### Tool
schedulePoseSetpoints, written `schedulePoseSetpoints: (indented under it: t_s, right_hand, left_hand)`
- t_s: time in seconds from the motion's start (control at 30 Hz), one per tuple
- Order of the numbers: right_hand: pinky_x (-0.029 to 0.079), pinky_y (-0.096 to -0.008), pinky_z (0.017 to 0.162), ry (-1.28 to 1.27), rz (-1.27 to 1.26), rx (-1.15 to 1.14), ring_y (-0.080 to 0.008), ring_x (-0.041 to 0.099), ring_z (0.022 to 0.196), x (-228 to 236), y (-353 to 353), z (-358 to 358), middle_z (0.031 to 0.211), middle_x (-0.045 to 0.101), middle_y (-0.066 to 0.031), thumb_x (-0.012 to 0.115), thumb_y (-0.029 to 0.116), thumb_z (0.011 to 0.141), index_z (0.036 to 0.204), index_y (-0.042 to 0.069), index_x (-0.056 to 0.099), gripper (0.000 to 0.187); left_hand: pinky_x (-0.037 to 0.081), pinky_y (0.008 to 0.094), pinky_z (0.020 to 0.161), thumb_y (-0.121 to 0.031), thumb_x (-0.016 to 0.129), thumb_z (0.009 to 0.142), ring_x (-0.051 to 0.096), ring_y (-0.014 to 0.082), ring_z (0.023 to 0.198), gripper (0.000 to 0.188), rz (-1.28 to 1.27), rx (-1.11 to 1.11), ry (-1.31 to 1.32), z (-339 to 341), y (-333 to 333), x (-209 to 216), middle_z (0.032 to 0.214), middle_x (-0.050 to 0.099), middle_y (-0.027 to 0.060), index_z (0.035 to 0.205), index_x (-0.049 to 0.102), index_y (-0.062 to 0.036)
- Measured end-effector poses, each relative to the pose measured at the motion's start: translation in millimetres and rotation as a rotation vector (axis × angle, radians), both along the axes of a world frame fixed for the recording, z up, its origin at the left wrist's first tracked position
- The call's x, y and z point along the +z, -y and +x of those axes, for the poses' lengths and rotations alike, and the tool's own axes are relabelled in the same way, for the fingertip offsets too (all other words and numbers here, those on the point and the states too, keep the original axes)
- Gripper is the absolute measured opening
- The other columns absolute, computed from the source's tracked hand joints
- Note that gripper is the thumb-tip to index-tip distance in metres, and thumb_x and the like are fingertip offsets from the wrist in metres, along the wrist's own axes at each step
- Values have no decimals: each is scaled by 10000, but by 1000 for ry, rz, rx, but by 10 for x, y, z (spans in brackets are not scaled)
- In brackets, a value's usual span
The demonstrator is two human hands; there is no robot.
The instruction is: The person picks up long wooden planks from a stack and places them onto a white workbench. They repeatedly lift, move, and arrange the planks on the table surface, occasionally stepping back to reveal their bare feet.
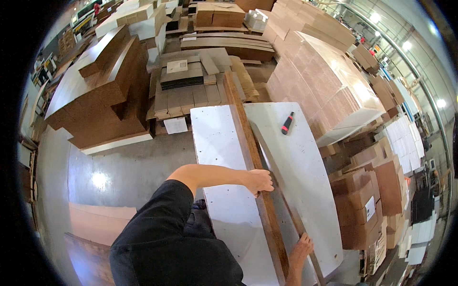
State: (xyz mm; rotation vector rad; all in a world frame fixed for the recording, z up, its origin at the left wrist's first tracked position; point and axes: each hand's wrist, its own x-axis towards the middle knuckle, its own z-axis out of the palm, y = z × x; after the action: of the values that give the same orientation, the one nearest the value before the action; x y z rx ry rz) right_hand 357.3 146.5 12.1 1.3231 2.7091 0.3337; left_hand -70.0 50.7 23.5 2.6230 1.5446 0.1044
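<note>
A long brown wooden board (pixel 273 229) lies lengthwise over the white worktable (pixel 224 157), its far end reaching past the table's far edge. Beside it on the right runs a thinner long brown strip (pixel 288 202), with a grey gap between the two. My left hand (pixel 260 181) is closed, its fingers curled over the board about midway along. Nearer to me, my right hand (pixel 300 249) has its fingers bent round the thin strip. Part of its palm is hidden. A red-and-black hand tool (pixel 287 123), probably a screwdriver, rests at the table's far right.
Stacked brown panels (pixel 102 90) stand at the far left. Beyond the table are piled flat boards (pixel 186 88). A tall wrapped stack of cartons (pixel 324 86) rises close on the right, with more brown boxes (pixel 358 205) nearer. Boards (pixel 102 221) lie at lower left on the grey floor (pixel 119 178).
</note>
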Motion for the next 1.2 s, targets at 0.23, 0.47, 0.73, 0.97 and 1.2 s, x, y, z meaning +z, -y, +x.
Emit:
schedulePoseSetpoints:
  t_s: [0.23,0.47,0.73,0.97,1.2]
  right_hand:
    - [512,-450,884,-308,-616,200,-415,656,1064,429,-388,-1415,1128,700,-224,660,94,939,1277,-6,597,358]
    - [511,-386,882,-430,-893,393,-295,649,966,293,-378,-2612,1116,689,-210,667,85,944,1291,-19,585,372]
    - [506,-357,889,-309,-903,425,-227,634,987,-94,-732,-2973,1134,690,-146,679,156,964,1245,-21,605,340]
    - [518,-287,849,-604,-1288,70,-132,644,969,1,-665,-2790,1105,691,-54,550,300,1054,1327,-34,612,436]
    - [525,-310,886,-1112,-1551,-79,-147,645,1013,134,-169,-2662,1115,683,-60,489,381,1075,1387,-34,571,526]
  left_hand:
    - [462,395,866,-468,859,721,657,253,998,540,23,-11,28,-57,-63,-63,987,688,53,1032,622,-96]
    - [477,378,861,-411,866,719,664,255,978,475,103,-27,47,-140,50,-35,963,693,65,989,664,-76]
    - [491,395,915,-337,871,709,646,281,1018,483,178,-62,157,-171,17,-113,997,679,111,994,634,-26]
    - [418,435,1092,-385,893,677,512,306,1254,636,321,-93,201,-216,77,-92,1246,575,155,1093,577,-22]
    - [401,450,1092,-434,885,692,527,278,1232,750,491,-78,206,-271,213,57,1268,556,103,1231,546,-36]
